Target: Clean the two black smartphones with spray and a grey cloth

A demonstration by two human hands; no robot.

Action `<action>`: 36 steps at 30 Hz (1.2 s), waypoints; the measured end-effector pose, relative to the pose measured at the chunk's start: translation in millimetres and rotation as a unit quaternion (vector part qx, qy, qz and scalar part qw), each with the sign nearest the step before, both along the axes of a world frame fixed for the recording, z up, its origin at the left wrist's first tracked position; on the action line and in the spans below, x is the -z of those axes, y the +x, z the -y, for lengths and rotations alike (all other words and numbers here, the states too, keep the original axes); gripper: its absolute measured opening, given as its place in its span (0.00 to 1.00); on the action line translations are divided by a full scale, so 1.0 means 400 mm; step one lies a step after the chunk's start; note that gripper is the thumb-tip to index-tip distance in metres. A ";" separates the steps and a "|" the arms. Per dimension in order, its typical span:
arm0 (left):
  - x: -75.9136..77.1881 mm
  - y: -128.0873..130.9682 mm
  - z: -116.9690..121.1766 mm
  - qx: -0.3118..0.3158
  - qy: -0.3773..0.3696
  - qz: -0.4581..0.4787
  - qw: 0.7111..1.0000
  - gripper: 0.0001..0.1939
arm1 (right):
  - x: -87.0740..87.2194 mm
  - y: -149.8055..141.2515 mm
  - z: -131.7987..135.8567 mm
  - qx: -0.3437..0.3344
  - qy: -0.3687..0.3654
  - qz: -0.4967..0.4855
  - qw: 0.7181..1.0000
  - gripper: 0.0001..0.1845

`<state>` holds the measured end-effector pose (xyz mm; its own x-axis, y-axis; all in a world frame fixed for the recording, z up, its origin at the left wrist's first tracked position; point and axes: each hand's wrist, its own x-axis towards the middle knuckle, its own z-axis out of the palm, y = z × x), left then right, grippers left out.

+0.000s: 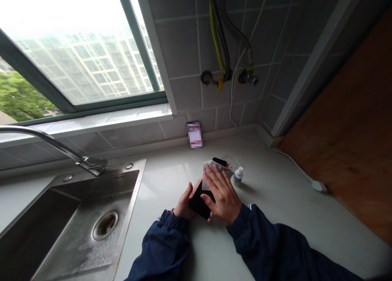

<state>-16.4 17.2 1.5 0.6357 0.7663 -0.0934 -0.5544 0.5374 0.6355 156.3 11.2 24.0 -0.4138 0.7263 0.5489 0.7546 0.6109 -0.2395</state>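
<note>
My left hand [183, 205] is closed around the side of a black phone [199, 205], thumb along its edge and the other fingers beneath it. My right hand [225, 197] presses a thin white cloth [206, 184] onto the phone's upper part, its fingers stretched over the cloth. Just right of the cloth stands a small white spray bottle [238, 175] with a coloured label. Behind my right fingers lies a small black rounded object [219, 162], partly covered, beside a clear plastic piece [233, 162].
To the left is a steel sink [134, 191] with a curved tap [58, 144]. A blurred-out upright item [195, 136] leans at the tiled wall. A white cable [272, 147] runs to a plug [319, 186] on the counter [275, 199]. A wooden panel [346, 134] bounds the right side.
</note>
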 end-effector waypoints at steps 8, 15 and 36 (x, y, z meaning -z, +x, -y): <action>0.021 -0.003 -0.005 0.038 0.047 0.020 0.998 0.42 | -0.003 0.004 -0.007 0.061 -0.006 -0.026 0.998 0.36; 0.005 -0.003 -0.004 0.005 0.037 0.031 0.999 0.43 | -0.002 0.001 -0.004 0.046 -0.003 -0.051 0.998 0.36; -0.026 -0.015 -0.004 -0.115 -0.020 -0.017 0.993 0.45 | -0.008 -0.011 0.000 -0.046 -0.055 -0.286 0.956 0.19</action>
